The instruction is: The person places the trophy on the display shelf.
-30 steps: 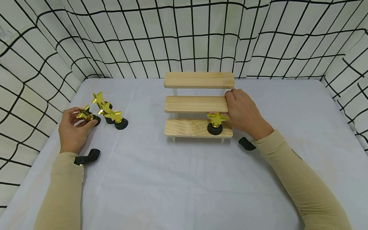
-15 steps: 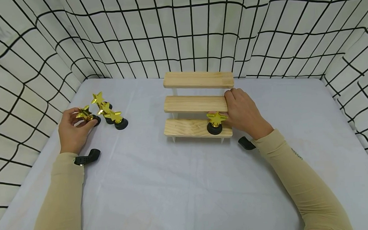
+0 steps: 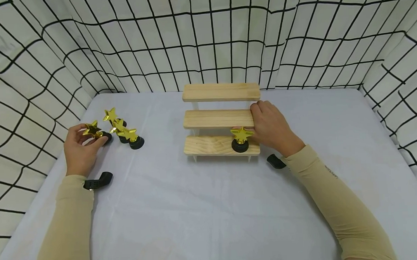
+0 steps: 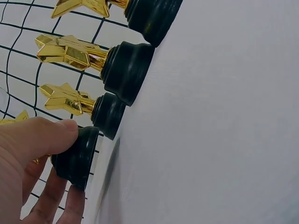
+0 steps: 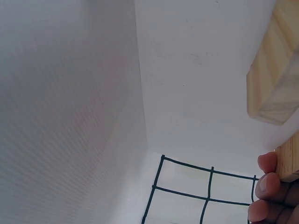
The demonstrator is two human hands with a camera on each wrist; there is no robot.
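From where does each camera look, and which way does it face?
Head: on the person's head, facing forward and down over the wooden stand and star trophies; the left hand, right hand and both sleeves show.
Left wrist: on that wrist, facing trophy bases; thumb and fingers show.
Right wrist: on that wrist, facing board ends; a few fingertips show.
Head and left wrist share the left hand holding a trophy.

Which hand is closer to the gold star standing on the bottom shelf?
The right hand. It grips the right end of the middle shelf, close beside that gold star. The left hand is far off to the left, holding another trophy.
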